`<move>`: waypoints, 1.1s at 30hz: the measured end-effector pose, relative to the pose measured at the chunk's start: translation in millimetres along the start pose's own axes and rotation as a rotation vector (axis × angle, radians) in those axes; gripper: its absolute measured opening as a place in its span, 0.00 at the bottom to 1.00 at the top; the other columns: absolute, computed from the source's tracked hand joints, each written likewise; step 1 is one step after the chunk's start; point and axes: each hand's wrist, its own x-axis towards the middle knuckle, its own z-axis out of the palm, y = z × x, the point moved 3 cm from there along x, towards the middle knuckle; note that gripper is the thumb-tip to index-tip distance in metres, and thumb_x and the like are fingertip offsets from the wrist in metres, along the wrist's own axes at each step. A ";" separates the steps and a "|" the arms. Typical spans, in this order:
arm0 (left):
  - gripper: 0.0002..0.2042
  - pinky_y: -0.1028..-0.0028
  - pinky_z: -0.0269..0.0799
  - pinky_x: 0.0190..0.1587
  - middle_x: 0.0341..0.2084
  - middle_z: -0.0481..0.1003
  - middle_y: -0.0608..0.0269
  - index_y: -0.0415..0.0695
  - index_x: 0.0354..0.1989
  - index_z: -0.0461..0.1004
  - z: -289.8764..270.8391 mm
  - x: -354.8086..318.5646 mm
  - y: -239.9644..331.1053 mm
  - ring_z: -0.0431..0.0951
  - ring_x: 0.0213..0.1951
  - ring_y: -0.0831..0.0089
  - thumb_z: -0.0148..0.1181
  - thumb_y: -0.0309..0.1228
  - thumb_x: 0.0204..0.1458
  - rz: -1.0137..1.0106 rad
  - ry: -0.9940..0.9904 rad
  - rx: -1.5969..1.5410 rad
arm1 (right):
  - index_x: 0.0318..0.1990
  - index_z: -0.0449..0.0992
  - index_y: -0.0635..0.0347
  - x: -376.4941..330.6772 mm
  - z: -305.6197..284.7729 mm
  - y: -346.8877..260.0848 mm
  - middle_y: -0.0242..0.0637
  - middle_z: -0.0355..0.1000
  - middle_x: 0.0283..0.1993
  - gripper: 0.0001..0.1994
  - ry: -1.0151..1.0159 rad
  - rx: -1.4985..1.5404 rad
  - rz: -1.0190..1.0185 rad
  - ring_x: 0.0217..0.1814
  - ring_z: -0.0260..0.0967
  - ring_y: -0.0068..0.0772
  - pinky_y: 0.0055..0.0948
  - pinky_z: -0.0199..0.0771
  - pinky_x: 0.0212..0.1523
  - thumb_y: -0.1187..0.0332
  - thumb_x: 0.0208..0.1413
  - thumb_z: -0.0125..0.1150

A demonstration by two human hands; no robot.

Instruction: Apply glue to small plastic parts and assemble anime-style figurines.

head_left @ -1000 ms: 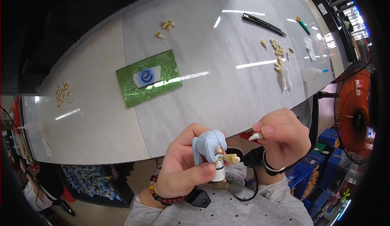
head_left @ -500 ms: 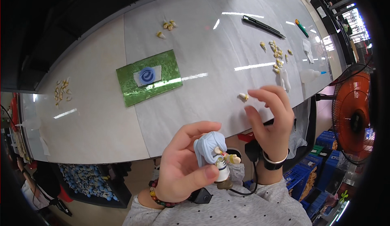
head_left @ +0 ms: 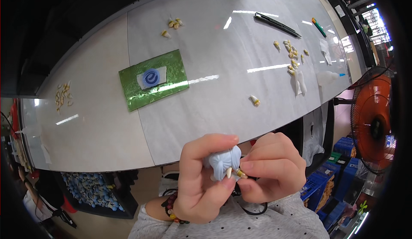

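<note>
My left hand (head_left: 197, 183) is wrapped round a small toy figurine (head_left: 224, 162) with light blue hair, held close to my body below the table's near edge. Its body is mostly hidden by my fingers. The thumb and fingers of my right hand (head_left: 274, 166) pinch the figurine's small cream and gold arm (head_left: 241, 173) at its side. On the table beyond my hands lies a single white and gold piece (head_left: 255, 100). More such small pieces (head_left: 291, 52) are grouped to the right, beside a white wrapped item (head_left: 300, 83).
A green mat (head_left: 133, 97) with a round blue lump (head_left: 151, 78) lies mid-table. Small pieces also form a far group (head_left: 174, 24) and a left group (head_left: 63, 95). A black pen (head_left: 277, 24), a green cutter (head_left: 318, 27), a bottle (head_left: 328, 78) and an orange fan (head_left: 374, 121) are at right.
My right hand has come down and left from over the table to the figurine and closed on its arm. The figurine has been tilted in my left hand.
</note>
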 end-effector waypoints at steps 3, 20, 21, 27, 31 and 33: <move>0.25 0.77 0.64 0.32 0.28 0.66 0.53 0.42 0.51 0.51 2.1 0.8 -1.5 0.64 0.27 0.74 0.46 0.25 0.42 -0.030 0.236 0.198 | 0.27 0.75 0.66 -3.5 1.5 -1.6 0.37 0.70 0.25 0.12 0.048 0.015 -0.015 0.22 0.67 0.30 0.21 0.65 0.20 0.77 0.30 0.68; 0.15 0.79 0.59 0.32 0.31 0.66 0.52 0.36 0.40 0.62 -0.3 5.8 -2.1 0.61 0.29 0.76 0.42 0.17 0.41 0.207 0.000 -0.063 | 0.29 0.74 0.66 -15.1 7.3 -2.6 0.37 0.68 0.23 0.11 0.069 0.184 0.030 0.21 0.64 0.29 0.23 0.64 0.20 0.77 0.34 0.68; 0.15 0.79 0.59 0.32 0.31 0.66 0.52 0.36 0.40 0.62 -0.8 5.6 -2.3 0.61 0.29 0.76 0.42 0.17 0.41 0.206 0.003 -0.062 | 0.29 0.74 0.66 -14.9 7.2 -2.6 0.37 0.68 0.23 0.11 0.068 0.186 0.031 0.21 0.64 0.29 0.23 0.64 0.20 0.77 0.34 0.68; 0.16 0.78 0.59 0.34 0.29 0.65 0.52 0.35 0.40 0.63 -2.3 6.9 -2.5 0.61 0.29 0.77 0.39 0.16 0.39 0.205 -0.025 -0.072 | 0.29 0.75 0.66 -12.9 7.2 -2.3 0.37 0.69 0.23 0.11 0.035 0.209 0.060 0.21 0.65 0.29 0.23 0.65 0.21 0.77 0.35 0.67; 0.16 0.77 0.59 0.36 0.30 0.64 0.53 0.35 0.40 0.63 -2.7 6.8 -2.8 0.62 0.29 0.77 0.38 0.16 0.40 0.188 -0.022 -0.118 | 0.29 0.74 0.67 -12.0 7.8 -1.6 0.37 0.69 0.23 0.10 0.046 0.215 0.050 0.21 0.65 0.29 0.23 0.65 0.21 0.77 0.35 0.67; 0.16 0.77 0.59 0.37 0.30 0.64 0.53 0.35 0.41 0.62 -3.2 7.4 -2.4 0.62 0.30 0.77 0.37 0.16 0.40 0.185 -0.029 -0.109 | 0.29 0.74 0.67 -11.2 7.7 -1.6 0.37 0.69 0.23 0.10 0.040 0.215 0.058 0.21 0.65 0.29 0.23 0.65 0.21 0.77 0.35 0.67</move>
